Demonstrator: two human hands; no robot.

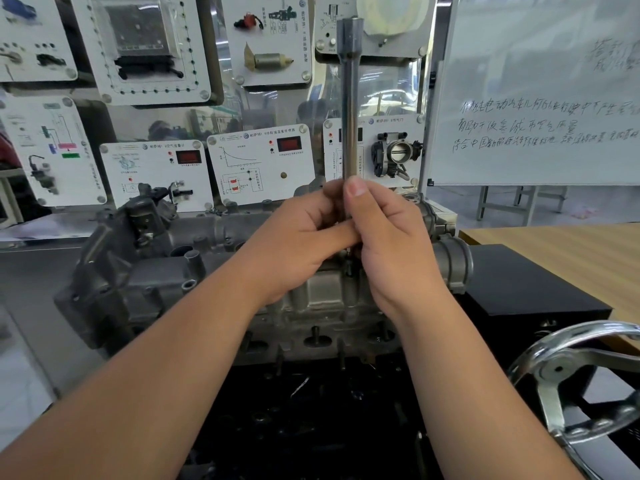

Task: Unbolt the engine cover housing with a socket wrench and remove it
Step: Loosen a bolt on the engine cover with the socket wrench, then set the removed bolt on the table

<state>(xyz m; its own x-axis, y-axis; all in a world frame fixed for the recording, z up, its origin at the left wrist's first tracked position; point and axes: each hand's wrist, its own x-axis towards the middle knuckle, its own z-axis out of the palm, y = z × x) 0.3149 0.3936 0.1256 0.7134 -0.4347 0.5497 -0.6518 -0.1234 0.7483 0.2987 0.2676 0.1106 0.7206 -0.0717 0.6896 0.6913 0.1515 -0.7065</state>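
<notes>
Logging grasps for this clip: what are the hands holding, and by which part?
Both the left hand and right hand grip the long upright steel socket wrench at its lower shaft.

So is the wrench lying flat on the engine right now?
No, the wrench stands upright above the engine, gripped at its lower end by both the left hand and right hand.

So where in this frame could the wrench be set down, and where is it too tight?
Bare patches: the black box top right of the engine, and the wooden tabletop behind it under the whiteboard. Crowded: the engine top beneath both hands, left hand and right hand, gripping the socket wrench, and by the handwheel.
</notes>
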